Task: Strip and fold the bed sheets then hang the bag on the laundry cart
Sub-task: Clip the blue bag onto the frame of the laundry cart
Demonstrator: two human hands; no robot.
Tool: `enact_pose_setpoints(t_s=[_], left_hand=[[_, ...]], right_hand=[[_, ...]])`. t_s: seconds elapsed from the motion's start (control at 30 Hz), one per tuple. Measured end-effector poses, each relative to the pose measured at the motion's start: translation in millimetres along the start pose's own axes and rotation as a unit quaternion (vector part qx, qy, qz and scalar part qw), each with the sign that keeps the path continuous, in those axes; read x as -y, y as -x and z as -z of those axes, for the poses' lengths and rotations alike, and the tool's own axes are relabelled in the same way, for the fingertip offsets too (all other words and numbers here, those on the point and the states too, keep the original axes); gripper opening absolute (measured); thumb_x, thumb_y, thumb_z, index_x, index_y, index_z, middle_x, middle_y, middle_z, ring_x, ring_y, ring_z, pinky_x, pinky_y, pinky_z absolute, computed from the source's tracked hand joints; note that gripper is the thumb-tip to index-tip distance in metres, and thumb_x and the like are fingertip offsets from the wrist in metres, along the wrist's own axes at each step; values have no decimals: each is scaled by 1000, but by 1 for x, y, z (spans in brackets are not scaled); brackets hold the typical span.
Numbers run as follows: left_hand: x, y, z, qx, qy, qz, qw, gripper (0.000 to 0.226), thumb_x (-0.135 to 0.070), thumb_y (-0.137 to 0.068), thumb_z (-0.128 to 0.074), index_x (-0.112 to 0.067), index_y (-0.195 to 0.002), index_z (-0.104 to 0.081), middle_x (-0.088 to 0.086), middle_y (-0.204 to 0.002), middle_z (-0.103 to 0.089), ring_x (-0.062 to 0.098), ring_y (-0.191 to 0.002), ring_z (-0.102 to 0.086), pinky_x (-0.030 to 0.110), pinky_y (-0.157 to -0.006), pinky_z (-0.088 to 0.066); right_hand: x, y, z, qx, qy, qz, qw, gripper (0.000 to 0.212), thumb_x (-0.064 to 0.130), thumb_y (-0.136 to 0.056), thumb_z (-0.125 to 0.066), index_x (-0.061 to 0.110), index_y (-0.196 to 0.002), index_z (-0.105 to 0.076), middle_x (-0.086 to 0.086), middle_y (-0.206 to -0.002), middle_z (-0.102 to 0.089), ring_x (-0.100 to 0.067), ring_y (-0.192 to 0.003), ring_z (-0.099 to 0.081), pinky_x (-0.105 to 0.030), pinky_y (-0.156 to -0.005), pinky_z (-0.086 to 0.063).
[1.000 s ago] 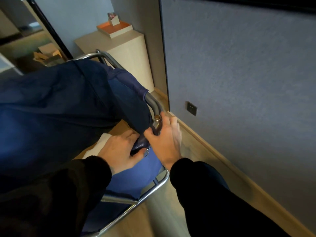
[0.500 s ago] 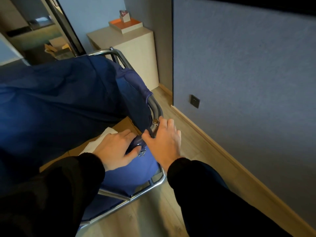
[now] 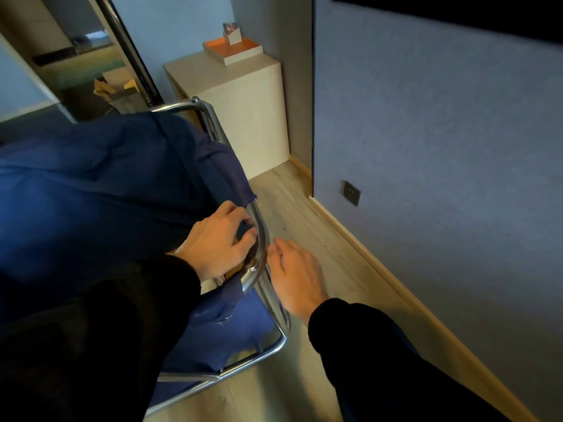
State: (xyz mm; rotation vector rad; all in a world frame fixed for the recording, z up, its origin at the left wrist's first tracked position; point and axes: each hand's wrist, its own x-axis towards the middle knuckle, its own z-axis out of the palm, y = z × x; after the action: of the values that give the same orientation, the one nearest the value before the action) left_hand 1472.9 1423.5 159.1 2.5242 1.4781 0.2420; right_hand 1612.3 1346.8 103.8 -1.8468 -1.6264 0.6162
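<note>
Gripping the bag (image 3: 106, 193) with left hand (image 3: 216, 242): fingers (image 3: 234, 211) curled into dark blue fabric at its edge, hard against the bent chrome tube of the laundry cart (image 3: 262, 236). Sitting on the inner side of that tube.

Holding nothing with right hand (image 3: 297, 275): fingers (image 3: 286, 246) relaxed, slightly spread, tips just beside the same tube on its outer side. Can't tell whether touching the metal or clear of it. Both wrists in black sleeves (image 3: 152, 300).

Outward from left hand: rest of bag to the left and beyond, a big slack blue mass draped over the cart's top rail on the far side. More blue fabric below the hand, nearer the body, inside the lower chrome frame.

Under right hand: pale wood floor (image 3: 304, 208). Further right of it: wooden skirting (image 3: 377, 274) along a grey-blue wall (image 3: 441, 132). Dark wall socket (image 3: 351, 193) low on that wall, beyond the fingertips and to the right.

Well beyond both hands, past the cart's far corner: light wood cabinet (image 3: 243, 117) against the wall. Orange tray (image 3: 243, 53) on top, small box (image 3: 233, 36) standing in the tray. Box contents too blurred to make out.
</note>
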Motion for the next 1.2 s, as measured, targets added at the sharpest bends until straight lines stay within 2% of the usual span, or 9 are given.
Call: enact_pose_setpoints(t_s=[0.07, 0.13, 0.27, 0.4, 0.53, 0.67, 0.8, 0.97, 1.2], left_hand=[[-4, -22, -1, -16, -5, 10, 1000, 30, -50, -89, -45, -29, -109, -54, -7, -110, -44, 22, -89, -58, 42, -77, -49], [-5, -45, -3, -24, -35, 17, 999, 41, -52, -86, -44, -25, -115, -55, -5, -115, -41, 23, -90, -56, 40, -76, -50], [2, -85, -4, -56, -88, 71, 992, 44, -49, -82, -48, -16, -105, -63, 6, -116, -43, 30, -100, -49, 42, -84, -47], [15, -112, -3, -26, -110, 122, 986, 55, -51, -75, -45, -22, -118, -63, 12, -132, -40, 37, -118, -39, 47, -97, -37], [28, -141, -5, 32, -3, 221, 975, 54, -35, -85, -60, -30, -137, -46, 15, -149, -19, 41, -132, -31, 45, -106, -32], [35, -151, -11, 34, 70, 224, 971, 53, -23, -82, -63, -27, -133, -52, 9, -134, -33, 33, -127, -36, 37, -100, -37], [37, -148, -11, 37, 61, 209, 975, 52, -24, -78, -65, -27, -129, -54, 7, -134, -34, 31, -125, -39, 38, -98, -41], [33, -134, -11, 34, 67, 200, 977, 52, -24, -78, -65, -28, -129, -54, 6, -138, -31, 30, -121, -43, 34, -97, -40], [16, -77, -9, 65, 53, 202, 976, 51, -26, -79, -65, -32, -128, -52, 5, -149, -20, 31, -125, -42, 40, -101, -44]], right_hand=[[-10, -11, 2, 23, 8, 26, 999, 58, 49, -91, -11, 17, -104, -57, -8, -104, -63, -32, -93, -59, -42, -82, -45], [-21, -25, 6, 45, 6, 39, 998, 70, 53, -85, -4, 17, -113, -57, -9, -112, -63, -32, -100, -58, -41, -86, -44], [-45, -63, 8, 89, -10, 18, 996, 47, 42, -99, -25, 15, -124, -55, -10, -120, -61, -32, -108, -55, -40, -92, -42], [-54, -93, 3, 90, -28, 29, 995, 40, 39, -98, -29, 15, -112, -58, -9, -105, -64, -29, -98, -58, -40, -82, -44], [-52, -121, -5, 133, -62, 20, 989, 38, 34, -101, -36, 17, -130, -52, -6, -123, -59, -25, -112, -54, -37, -93, -43], [-50, -146, -14, 200, -89, 32, 975, 43, 26, -99, -43, 17, -141, -42, -6, -136, -52, -24, -124, -48, -31, -98, -38], [-40, -161, -29, 225, -140, 21, 964, 39, 16, -91, -48, 27, -128, -49, -7, -114, -63, -28, -106, -58, -43, -89, -50], [-33, -144, -37, 240, -169, 26, 956, 23, 8, -92, -46, 12, -113, -56, -12, -111, -60, -24, -99, -56, -37, -87, -46], [-36, -98, -39, 243, -171, 68, 952, 14, 9, -93, -46, 12, -100, -58, -10, -98, -61, -29, -92, -58, -44, -78, -49]])
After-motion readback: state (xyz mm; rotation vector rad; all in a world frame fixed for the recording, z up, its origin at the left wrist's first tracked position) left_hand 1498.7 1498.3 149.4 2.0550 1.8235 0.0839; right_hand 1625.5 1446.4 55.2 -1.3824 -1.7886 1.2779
